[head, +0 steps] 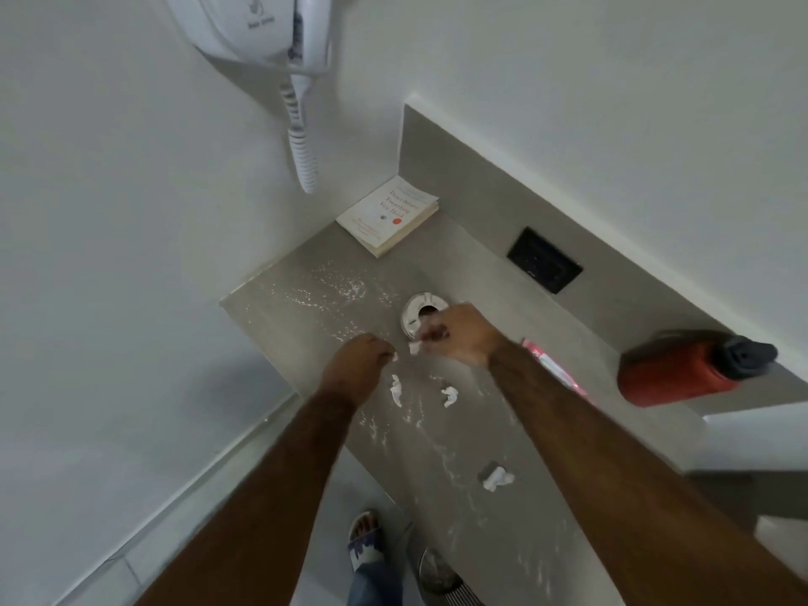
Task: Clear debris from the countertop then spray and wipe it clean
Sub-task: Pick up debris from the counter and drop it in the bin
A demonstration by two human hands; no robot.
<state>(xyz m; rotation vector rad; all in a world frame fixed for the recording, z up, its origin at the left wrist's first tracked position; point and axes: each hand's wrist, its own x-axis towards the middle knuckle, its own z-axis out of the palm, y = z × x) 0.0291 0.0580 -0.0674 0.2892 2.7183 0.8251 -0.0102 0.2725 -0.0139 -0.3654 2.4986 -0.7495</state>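
Observation:
A grey countertop (306,299) runs from the far corner toward me, dusted with white powder streaks. Three crumpled white paper scraps lie on it: one (396,390) below my left hand, one (449,395) in the middle, one (496,478) nearer to me. My left hand (358,365) is closed, with a bit of white paper showing at its fingertips. My right hand (459,334) pinches a small white paper scrap (414,346) just in front of a white tape roll (422,314).
A white book (387,216) lies in the far corner. A red bottle (682,369) lies on its side at the right, by a pink tube (551,365). A black socket plate (544,260) is on the backsplash. A wall hair dryer (271,28) hangs above.

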